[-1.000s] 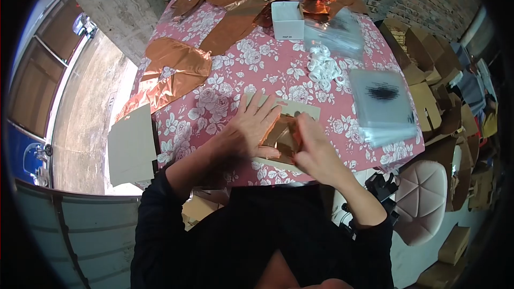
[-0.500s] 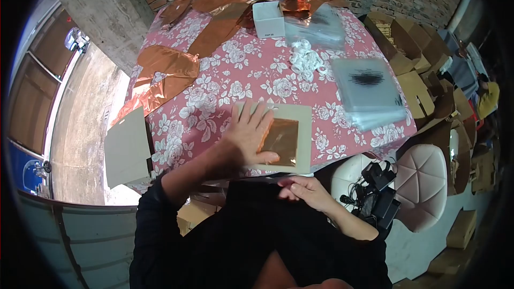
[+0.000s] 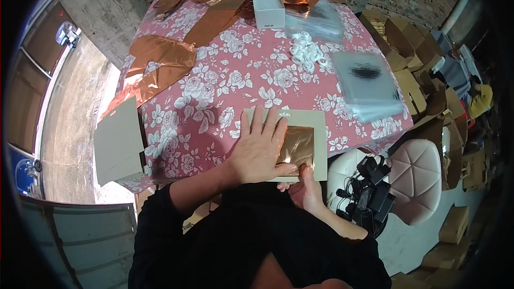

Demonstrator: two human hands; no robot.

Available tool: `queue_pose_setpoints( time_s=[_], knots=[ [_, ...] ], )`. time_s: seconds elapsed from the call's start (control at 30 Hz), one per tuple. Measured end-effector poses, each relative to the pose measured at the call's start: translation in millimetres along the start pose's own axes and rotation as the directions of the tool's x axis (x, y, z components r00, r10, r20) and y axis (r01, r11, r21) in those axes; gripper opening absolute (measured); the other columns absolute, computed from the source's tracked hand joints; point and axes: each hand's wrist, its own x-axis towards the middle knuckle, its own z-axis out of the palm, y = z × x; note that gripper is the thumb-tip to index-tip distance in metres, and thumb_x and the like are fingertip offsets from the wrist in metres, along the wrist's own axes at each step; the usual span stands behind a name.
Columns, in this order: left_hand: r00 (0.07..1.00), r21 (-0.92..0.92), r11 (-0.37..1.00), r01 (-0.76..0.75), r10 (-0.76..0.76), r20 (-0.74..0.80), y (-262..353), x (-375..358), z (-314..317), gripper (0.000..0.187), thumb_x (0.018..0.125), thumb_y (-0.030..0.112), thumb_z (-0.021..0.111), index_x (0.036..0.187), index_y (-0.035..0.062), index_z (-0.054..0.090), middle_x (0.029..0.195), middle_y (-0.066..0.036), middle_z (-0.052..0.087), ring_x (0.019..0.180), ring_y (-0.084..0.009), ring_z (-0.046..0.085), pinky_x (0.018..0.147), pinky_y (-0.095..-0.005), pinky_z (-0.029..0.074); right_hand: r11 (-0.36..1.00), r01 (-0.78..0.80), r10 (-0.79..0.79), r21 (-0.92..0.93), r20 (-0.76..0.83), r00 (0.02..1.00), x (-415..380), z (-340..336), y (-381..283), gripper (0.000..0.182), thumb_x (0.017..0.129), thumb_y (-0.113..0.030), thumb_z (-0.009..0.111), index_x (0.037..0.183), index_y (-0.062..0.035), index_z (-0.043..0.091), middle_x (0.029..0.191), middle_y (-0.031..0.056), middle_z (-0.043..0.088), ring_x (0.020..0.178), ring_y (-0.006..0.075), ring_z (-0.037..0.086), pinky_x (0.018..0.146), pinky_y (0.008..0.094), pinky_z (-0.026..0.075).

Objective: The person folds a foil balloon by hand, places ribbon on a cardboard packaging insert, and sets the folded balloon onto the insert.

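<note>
On the floral tablecloth (image 3: 225, 80), left hand (image 3: 259, 150) fingers spread flat across card (image 3: 319, 144) and folded copper foil (image 3: 296, 147), right hand (image 3: 305, 187) fingers pinching the card's near edge.

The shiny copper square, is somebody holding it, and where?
The left hand presses flat on the folded copper foil square, on its left side, pinning it to the beige cardboard sheet. The right hand grips the cardboard's near edge, thumb on the foil's bottom edge.

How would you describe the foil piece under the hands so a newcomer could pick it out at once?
Start at the table with the pink rose cloth and go to its near edge, where a beige card lies. The folded foil sits on that card, with the left hand flat on its left side and the right hand at its near edge. Unlike the loose copper sheets farther off, it is a small neat square.
</note>
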Motion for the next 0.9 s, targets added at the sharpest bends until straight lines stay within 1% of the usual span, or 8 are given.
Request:
queue_pose_setpoints(
  time_s=[0.37,0.47,0.53,0.57,0.67,0.73,0.83,0.9],
  knots=[
    [0.999,-0.042,0.999,-0.027,0.025,-0.041,-20.1,-1.9,16.8,0.079,0.099,0.051,0.039,0.149,-0.0078,0.024,0.155,-0.033,0.019,0.146,-0.0493,0.01,0.117,-0.06,0.007,0.985,-0.079,0.057,-0.155,-0.142,0.988,7.1,23.3,6.5,0.035,0.101,-0.031,0.057,0.123,-0.004,0.053,0.101,0.0103,0.066,0.074,0.0207,0.068,0.059,0.0287,0.051],
    [0.999,-0.546,0.837,0.031,-0.031,0.009,-44.0,2.6,12.2,0.075,0.103,0.05,0.029,0.153,-0.0047,0.018,0.159,-0.027,0.017,0.149,-0.0412,0.01,0.12,-0.0503,0.008,0.981,-0.165,0.146,-0.098,-0.175,0.974,6.4,17.3,9.4,0.035,0.1,-0.032,0.059,0.121,-0.005,0.054,0.099,0.0094,0.066,0.072,0.0209,0.068,0.058,0.0281,0.051],
    [0.995,-0.994,-0.041,0.102,-0.018,0.103,-54.2,1.1,3.8,0.076,0.104,0.055,0.019,0.154,-0.0016,0.015,0.162,-0.02,0.015,0.151,-0.0309,0.013,0.121,-0.0428,0.011,0.979,-0.152,0.122,-0.133,-0.207,0.971,6.0,22.4,7.1,0.032,0.101,-0.037,0.054,0.106,-0.0058,0.058,0.086,0.0091,0.068,0.071,0.0191,0.067,0.063,0.0289,0.049],
    [0.962,-0.963,-0.227,0.149,-0.194,0.194,-46.2,1.5,-0.5,0.082,0.102,0.062,0.014,0.154,-0.0008,0.017,0.161,-0.018,0.019,0.15,-0.0252,0.018,0.121,-0.0393,0.014,0.979,-0.161,0.135,-0.124,-0.201,0.97,5.9,22.3,6.3,0.032,0.101,-0.037,0.055,0.107,-0.0058,0.058,0.086,0.009,0.069,0.072,0.0184,0.068,0.063,0.0289,0.049],
    [0.982,-0.952,-0.301,0.051,-0.157,0.103,-67.4,-2.5,-4.3,0.083,0.101,0.063,0.015,0.154,-0.0001,0.019,0.159,-0.019,0.026,0.148,-0.0271,0.023,0.121,-0.0401,0.015,0.978,-0.174,0.149,-0.117,-0.197,0.969,5.4,24.3,3.1,0.033,0.1,-0.037,0.056,0.107,-0.0051,0.059,0.086,0.0092,0.069,0.073,0.0188,0.068,0.063,0.029,0.049],
    [0.949,-0.951,-0.307,0.038,-0.287,0.13,-72.5,-0.9,-3.7,0.075,0.104,0.056,0.021,0.15,-0.0019,0.03,0.152,-0.019,0.039,0.142,-0.0285,0.035,0.119,-0.0416,0.022,0.977,-0.172,0.144,-0.125,-0.21,0.967,5.0,25.2,0.1,0.033,0.1,-0.037,0.057,0.107,-0.0048,0.059,0.085,0.0092,0.068,0.072,0.0188,0.068,0.063,0.029,0.049],
    [0.926,-0.998,0.046,0.054,-0.376,0.033,-71.9,-3.1,-24.2,0.053,0.105,0.041,0.035,0.128,-0.0015,0.056,0.129,-0.017,0.062,0.119,-0.0254,0.059,0.1,-0.0409,0.044,0.98,-0.166,0.14,-0.113,-0.209,0.968,3.6,20.8,-4.8,0.032,0.1,-0.034,0.058,0.11,-0.0034,0.059,0.088,0.0088,0.067,0.072,0.0204,0.067,0.061,0.0293,0.049],
    [0.834,-0.649,0.599,0.469,-0.542,0.103,-54.9,-11.4,-49.5,0.034,0.099,0.026,0.05,0.09,-0.0028,0.065,0.087,-0.016,0.07,0.08,-0.0224,0.068,0.071,-0.0391,0.049,0.982,-0.151,0.127,-0.115,-0.196,0.972,3.7,16.3,-6.8,0.032,0.1,-0.033,0.057,0.11,-0.0025,0.059,0.09,0.0087,0.065,0.072,0.0213,0.067,0.061,0.0291,0.048]
  ],
)
